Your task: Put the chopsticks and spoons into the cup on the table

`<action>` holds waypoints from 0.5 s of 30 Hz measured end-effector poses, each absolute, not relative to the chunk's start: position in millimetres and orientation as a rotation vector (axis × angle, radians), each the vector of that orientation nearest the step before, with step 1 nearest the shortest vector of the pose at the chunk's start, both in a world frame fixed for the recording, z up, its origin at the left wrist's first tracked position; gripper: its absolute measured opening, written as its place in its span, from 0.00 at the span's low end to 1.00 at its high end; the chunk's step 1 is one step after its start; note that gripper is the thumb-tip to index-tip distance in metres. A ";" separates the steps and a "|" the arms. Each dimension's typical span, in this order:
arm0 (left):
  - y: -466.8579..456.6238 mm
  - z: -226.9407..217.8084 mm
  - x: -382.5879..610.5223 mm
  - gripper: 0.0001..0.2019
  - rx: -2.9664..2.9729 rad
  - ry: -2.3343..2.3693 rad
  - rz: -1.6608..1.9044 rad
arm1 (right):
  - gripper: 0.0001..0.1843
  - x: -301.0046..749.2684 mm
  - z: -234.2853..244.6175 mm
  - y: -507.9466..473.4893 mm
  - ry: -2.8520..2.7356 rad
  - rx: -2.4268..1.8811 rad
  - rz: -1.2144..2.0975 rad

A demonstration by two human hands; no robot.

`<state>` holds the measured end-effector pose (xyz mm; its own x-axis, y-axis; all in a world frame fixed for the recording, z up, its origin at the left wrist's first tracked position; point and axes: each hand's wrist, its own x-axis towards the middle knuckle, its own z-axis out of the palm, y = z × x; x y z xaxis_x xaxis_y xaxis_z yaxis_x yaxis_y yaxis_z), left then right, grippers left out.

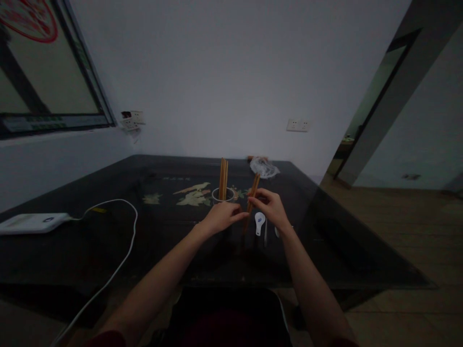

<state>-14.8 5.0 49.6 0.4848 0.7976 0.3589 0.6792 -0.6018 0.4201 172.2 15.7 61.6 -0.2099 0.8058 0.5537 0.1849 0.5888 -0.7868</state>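
My right hand (269, 205) is closed around a few wooden chopsticks (255, 184), held nearly upright and tilted a little to the right. Just left of them is my left hand (224, 215), its thumb stretched out towards their lower part; whether it touches them I cannot tell. Behind that hand stands a round container (213, 194) with a pale rim, its lower part hidden. Several more chopsticks (223, 178) stand upright in it. Below my right hand lie a white spoon (259, 220) with a blue mark, a thin utensil (265, 233) and another pale utensil (277, 232), partly covered.
The dark table (173, 260) has a painted floral pattern. A crumpled clear plastic bag (265, 167) lies at its back edge. On the left, a white device (34, 223) has a white cable (134, 226) running over the front edge. Wall sockets (297, 126) sit behind.
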 end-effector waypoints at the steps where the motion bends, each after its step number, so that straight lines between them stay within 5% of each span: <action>1: 3.7 56.2 -20.6 0.18 2.509 1.288 0.816 | 0.15 172.3 62.0 15.7 -1.723 -0.829 0.702; 8: 20.2 53.3 -63.2 0.10 2.165 1.384 1.634 | 0.14 171.1 67.0 15.8 -1.769 -0.875 0.671; 15: 56.3 -18.5 -61.8 0.32 1.735 1.304 1.522 | 0.15 169.3 69.9 17.2 -1.776 -0.881 0.670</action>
<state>-61.8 56.3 -18.5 -0.0761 0.8765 0.4754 0.3355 -0.4265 0.8400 169.3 17.2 69.9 -0.2328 0.8129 0.5338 0.2582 0.5808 -0.7720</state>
